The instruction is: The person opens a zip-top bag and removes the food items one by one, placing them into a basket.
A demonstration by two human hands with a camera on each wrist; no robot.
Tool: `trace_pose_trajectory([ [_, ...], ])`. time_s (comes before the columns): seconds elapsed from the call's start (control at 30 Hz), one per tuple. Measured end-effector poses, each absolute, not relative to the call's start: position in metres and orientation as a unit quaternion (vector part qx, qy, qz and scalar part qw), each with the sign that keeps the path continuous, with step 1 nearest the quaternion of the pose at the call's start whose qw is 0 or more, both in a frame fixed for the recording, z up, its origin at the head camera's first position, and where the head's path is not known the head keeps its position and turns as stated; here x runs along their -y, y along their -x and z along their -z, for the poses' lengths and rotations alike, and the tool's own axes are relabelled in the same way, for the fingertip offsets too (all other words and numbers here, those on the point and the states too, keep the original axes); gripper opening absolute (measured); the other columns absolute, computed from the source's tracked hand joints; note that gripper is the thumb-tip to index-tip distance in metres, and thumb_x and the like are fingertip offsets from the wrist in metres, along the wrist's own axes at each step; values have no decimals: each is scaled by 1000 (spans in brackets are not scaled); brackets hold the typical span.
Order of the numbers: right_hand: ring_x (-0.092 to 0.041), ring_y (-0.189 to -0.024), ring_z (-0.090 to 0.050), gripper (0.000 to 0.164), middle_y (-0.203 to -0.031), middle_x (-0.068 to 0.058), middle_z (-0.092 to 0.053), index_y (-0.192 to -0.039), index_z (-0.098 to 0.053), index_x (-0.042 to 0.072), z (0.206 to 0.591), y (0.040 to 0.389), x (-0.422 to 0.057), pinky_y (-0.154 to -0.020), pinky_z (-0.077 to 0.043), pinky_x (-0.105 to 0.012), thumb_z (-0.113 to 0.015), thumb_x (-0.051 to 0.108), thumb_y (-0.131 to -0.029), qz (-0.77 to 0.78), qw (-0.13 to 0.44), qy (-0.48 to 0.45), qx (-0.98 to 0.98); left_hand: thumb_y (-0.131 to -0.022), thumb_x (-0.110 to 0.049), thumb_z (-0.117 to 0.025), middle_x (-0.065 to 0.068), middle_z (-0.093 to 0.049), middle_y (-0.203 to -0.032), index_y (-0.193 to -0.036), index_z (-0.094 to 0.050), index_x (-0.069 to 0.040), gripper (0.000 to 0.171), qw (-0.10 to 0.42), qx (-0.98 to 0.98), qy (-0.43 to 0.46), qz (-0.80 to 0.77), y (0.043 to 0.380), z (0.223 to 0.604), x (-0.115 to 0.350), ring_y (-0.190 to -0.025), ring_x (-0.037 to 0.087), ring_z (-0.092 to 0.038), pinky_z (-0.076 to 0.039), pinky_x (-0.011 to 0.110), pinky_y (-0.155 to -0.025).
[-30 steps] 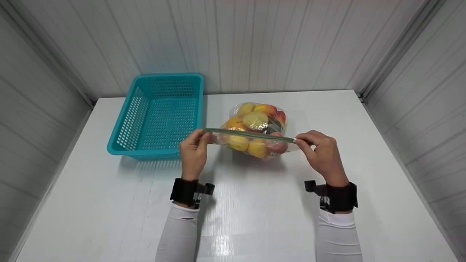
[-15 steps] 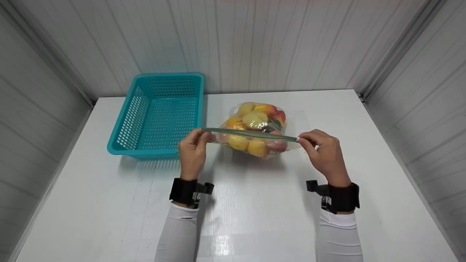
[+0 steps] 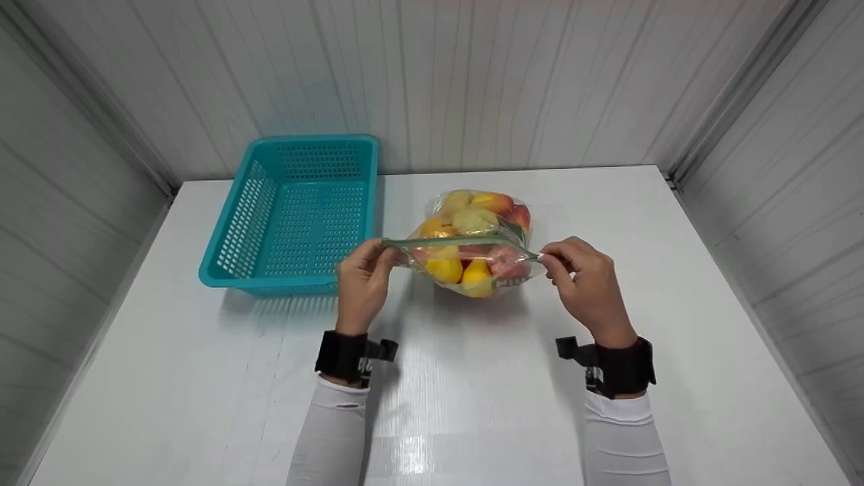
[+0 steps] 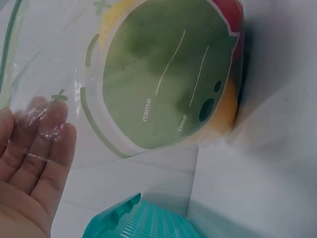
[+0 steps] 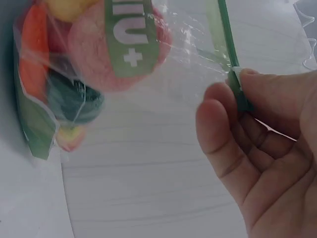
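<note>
Left hand (image 3: 362,287), right hand (image 3: 588,291) pinch zip bag (image 3: 470,253) of fruit (image 3: 474,221).
Head: bag on table (image 3: 472,398), gripped at 9 and 3 o'clock ends of green seal (image 3: 452,241); basket (image 3: 307,216) at its 9. Left wrist: curled fingers (image 4: 55,158), 8 o'clock. Right wrist: thumb (image 5: 270,89) clamps seal, 2 o'clock.

Fruit bag (image 3: 472,241) near teal basket (image 3: 310,223)

On the tabletop (image 3: 472,378), the basket (image 3: 270,283) stands at the left, near the wall (image 3: 439,81) behind; the bag (image 3: 511,282) is to its right, the fruit (image 3: 476,221) inside it. The bag's zip edge (image 3: 445,241) runs between the left grip (image 3: 362,287), near the basket's front right corner, and the right grip (image 3: 584,287), to the right of the fruit
</note>
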State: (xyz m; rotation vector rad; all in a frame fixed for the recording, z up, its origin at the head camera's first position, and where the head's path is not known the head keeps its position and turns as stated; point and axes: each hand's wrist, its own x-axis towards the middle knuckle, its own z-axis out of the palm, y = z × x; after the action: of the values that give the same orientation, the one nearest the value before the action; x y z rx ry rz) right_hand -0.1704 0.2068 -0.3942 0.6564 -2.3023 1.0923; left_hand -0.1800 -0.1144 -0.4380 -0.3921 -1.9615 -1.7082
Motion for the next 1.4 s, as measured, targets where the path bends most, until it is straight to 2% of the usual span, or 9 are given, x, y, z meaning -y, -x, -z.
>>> trace_pose_trajectory([
  [0.23, -13, -72, -57, 3, -84, -9, -62, -97, -69, 0, 397, 169, -189, -65, -42, -17, -70, -2, -95, -398, 280, -284, 826, -104, -3, -57, 21, -74, -97, -110, -70, 6, 17, 191, 730, 156, 637, 177, 435, 113, -87, 17, -73, -60, 35, -83],
  [0.37, -15, -72, -56, 4, -86, -9, -62, -100, -70, -1, 399, 169, -180, -65, -42, -18, -68, 2, -96, -405, 271, -297, 821, -106, -7, -54, 18, -75, -102, -113, -70, 6, 22, 153, 731, 172, 642, 177, 434, 111, -90, 22, -73, -60, 36, -84],
  [0.5, -15, -72, -55, 7, -89, -9, -64, -101, -72, 0, 400, 168, -175, -65, -41, -20, -68, 4, -97, -410, 252, -304, 822, -102, -12, -64, 16, -75, -112, -113, -73, 3, 21, 142, 766, 170, 603, 176, 433, 107, -97, 26, -71, -56, 32, -83],
  [0.63, -15, -75, -59, 7, -92, -8, -67, -102, -72, 0, 402, 169, -175, -68, -45, -18, -70, 3, -96, -414, 231, -306, 826, -92, -12, -78, 14, -78, -104, -104, -77, 1, 17, 177, 803, 160, 546, 176, 434, 101, -96, 26, -73, -59, 39, -85],
  [0.73, -14, -81, -63, 9, -95, -8, -69, -103, -73, 0, 402, 171, -179, -75, -49, -14, -71, 3, -96, -425, 206, -305, 827, -90, -7, -79, 16, -78, -98, -99, -78, 3, 13, 212, 800, 151, 541, 177, 436, 96, -87, 27, -75, -61, 40, -79],
  [0.9, -15, -89, -67, 17, -101, -7, -72, -107, -74, 0, 405, 175, -194, -82, -54, -16, -77, 7, -91, -458, 143, -285, 830, -93, -8, -77, 14, -77, -93, -98, -78, 2, 11, 264, 767, 131, 570, 177, 438, 91, -76, 24, -73, -60, 29, -71],
  [1.13, -22, -89, -65, 27, -100, -3, -72, -102, -76, 8, 411, 181, -210, -80, -54, -31, -88, 0, -78, -421, 27, -271, 865, -94, -2, -73, 17, -75, -89, -96, -74, 6, 8, 294, 726, 91, 615, 176, 435, 89, -75, 29, -71, -57, 19, -73],
  [1.27, -31, -93, -64, 26, -97, -4, -72, -94, -77, 8, 418, 186, -208, -85, -53, -36, -82, -12, -78, -400, 2, -290, 869, -94, 6, -69, 22, -72, -85, -97, -70, 11, 6, 303, 716, 91, 622, 173, 430, 87, -70, 38, -69, -57, 19, -68],
  [1.4, -26, -89, -65, 29, -92, -3, -73, -88, -76, 8, 422, 188, -208, -85, -54, -35, -73, -20, -78, -400, 29, -294, 868, -92, 10, -68, 25, -70, -81, -94, -68, 14, 4, 322, 709, 104, 619, 164, 415, 84, -67, 40, -67, -55, 21, -65],
])
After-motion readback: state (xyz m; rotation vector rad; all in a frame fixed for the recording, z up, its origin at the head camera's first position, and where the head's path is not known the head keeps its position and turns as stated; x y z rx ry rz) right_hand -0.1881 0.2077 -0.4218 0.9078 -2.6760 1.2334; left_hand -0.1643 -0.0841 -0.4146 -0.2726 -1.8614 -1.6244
